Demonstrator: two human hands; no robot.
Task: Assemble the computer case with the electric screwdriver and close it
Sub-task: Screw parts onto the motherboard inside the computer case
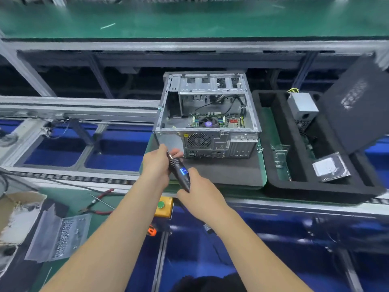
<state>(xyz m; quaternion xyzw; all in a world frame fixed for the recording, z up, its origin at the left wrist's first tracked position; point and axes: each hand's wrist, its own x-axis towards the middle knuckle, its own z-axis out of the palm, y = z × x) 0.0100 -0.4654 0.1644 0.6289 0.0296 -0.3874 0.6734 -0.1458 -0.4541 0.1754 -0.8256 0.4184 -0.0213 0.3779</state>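
Holding: you've got the electric screwdriver [179,169] in both hands, centre of the frame, just in front of the case's rear panel
Left hand [156,165]: curled round the front end of the driver near the bit, looks like you're seating or steadying the tip
Right hand [200,191]: wrapped round the back of the handle, thumb up near the lit blue display
Computer case [207,116]: sitting on a dark foam pad [229,171] on the tabletop, centre of frame, side open and facing up, so the motherboard and cables are all on show
Side panel [357,106]: my guess is that's the big dark sheet leaning at the right edge of the frame, well apart from the case
Foam tray [273,182]: right of the case, with a power supply [303,110] and a hard drive [330,167] lying in it
Step in hand: reads like tool prep, bit not on any screw yet
Progress: early days I'd say, nothing closed up and parts sitting in the tray
Next move: get the tip lined up square on a screw head before you pull the trigger, and can't tell from here if there's a screw on the bit
Also around: red-handled pliers [99,202] lower left, yellow button box [164,206] just below your hands
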